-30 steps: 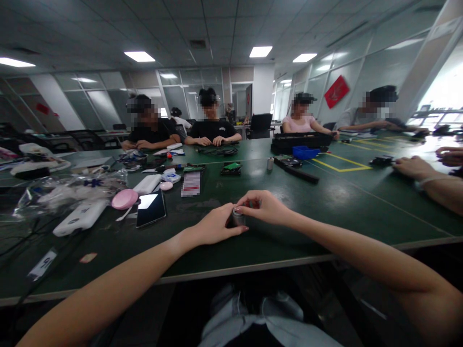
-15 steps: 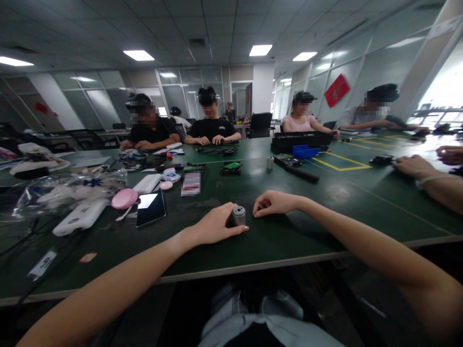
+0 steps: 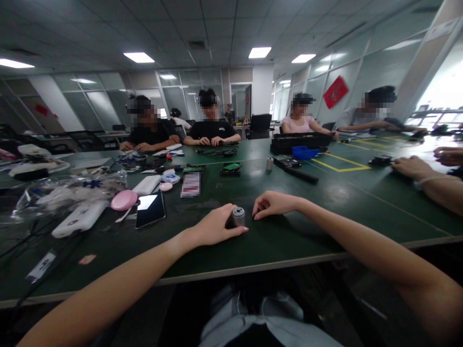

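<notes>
While my left grip (image 3: 217,224) curls round the upright metal cylinder (image 3: 238,218) just below the frame's centre, thumb in front, my right grip (image 3: 275,203) sits just right of it, fingers bent; from this end I cannot tell whether they pinch anything small. I judge the step in hand to be steadying the cylinder on the desk (image 3: 307,231), holed top bare. Touching that top would call for 1 firm hold and 1 careful reach leftward.

Silver-grey cylinder (image 3: 238,219) on a dark green tabletop (image 3: 307,231)
Yellow lines (image 3: 353,169), a blue tray (image 3: 306,153), a pink disc (image 3: 124,199); the distant red wall diamond (image 3: 335,92) seems faintly patterned, hard to tell.
</notes>
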Demonstrator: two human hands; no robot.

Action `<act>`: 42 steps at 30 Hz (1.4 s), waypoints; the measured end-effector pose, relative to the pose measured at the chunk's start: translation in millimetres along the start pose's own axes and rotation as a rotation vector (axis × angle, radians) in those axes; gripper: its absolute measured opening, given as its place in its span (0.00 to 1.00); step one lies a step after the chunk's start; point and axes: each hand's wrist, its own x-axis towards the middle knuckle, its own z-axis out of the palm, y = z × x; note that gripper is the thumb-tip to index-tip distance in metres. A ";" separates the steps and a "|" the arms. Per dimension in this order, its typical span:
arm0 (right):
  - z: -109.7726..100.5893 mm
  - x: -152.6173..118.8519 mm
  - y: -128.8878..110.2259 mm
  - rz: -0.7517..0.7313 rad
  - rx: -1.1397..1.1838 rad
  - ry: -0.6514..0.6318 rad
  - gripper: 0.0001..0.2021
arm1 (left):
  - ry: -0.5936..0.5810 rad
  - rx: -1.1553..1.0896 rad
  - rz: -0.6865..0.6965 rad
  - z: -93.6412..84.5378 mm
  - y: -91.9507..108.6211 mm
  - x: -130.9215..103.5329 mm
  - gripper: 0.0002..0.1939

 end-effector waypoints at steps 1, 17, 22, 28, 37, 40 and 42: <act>0.2 0.1 -0.3 -0.001 -0.001 0.001 0.21 | 0.000 0.001 -0.001 -0.1 0.0 -0.1 0.20; 16.3 9.2 -29.7 -0.180 0.277 0.654 0.14 | 0.003 -0.028 -0.013 -0.7 1.3 -1.1 0.20; 25.4 6.2 -56.1 -0.269 0.197 0.623 0.09 | 0.010 -0.020 -0.044 1.1 -0.2 -0.8 0.24; 29.0 4.7 -64.0 -0.272 0.097 0.417 0.08 | 0.023 -0.016 -0.013 4.8 -4.5 -0.1 0.24; 31.4 6.4 -64.1 -0.244 0.049 0.537 0.06 | 0.021 -0.020 -0.032 2.9 -2.2 -0.6 0.25; 30.5 6.9 -63.5 -0.233 0.021 0.525 0.06 | 0.025 -0.020 -0.015 3.5 -3.5 -0.4 0.24; 29.6 7.0 -62.3 -0.224 0.026 0.509 0.06 | 0.026 -0.016 -0.013 4.1 -4.5 -0.2 0.24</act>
